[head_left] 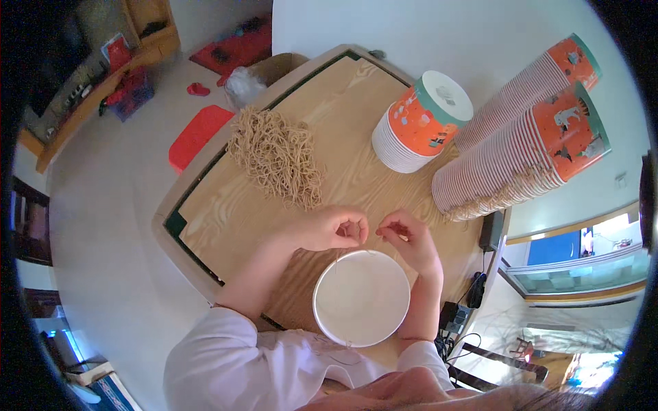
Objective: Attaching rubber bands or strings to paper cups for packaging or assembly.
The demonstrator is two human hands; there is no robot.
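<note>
Left hand and right hand curl in just past the white tub; gripping a strand? Can't tell! Tub's close in, probably for easy reach; string heaps farther left.

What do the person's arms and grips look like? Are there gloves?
No gloves! The left grip and right grip are bare human hands with fingers and thumbs. The loose, short sleeves are plain white and end near the elbows, leaving the forearms bare. No watch or bracelet shows.
</note>
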